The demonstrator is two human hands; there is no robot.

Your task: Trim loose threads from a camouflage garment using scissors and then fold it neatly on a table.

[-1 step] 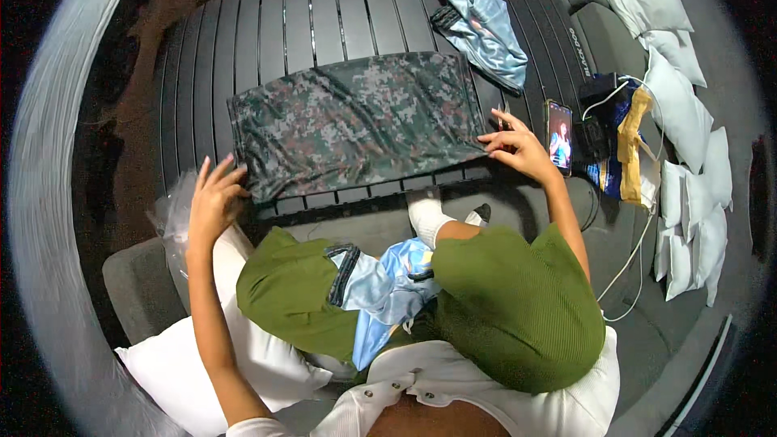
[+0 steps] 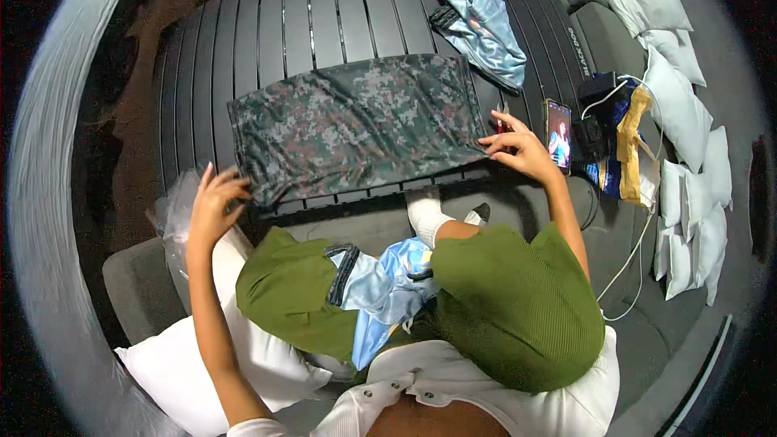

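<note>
Wrinkled camouflage cloth (image 2: 360, 125) flat on table (image 2: 296, 16)

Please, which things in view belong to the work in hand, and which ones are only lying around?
In the work:
camouflage-print cloth
right hand, at its right corner
left hand, near its left corner
slatted table, beneath

Apparently lying around:
smartphone
light-blue cloth on the table
white pillow

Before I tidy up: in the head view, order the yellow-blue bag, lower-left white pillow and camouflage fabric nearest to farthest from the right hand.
1. Camouflage fabric, at the right hand.
2. Yellow-blue bag, right side.
3. White pillow, lower left.
</note>
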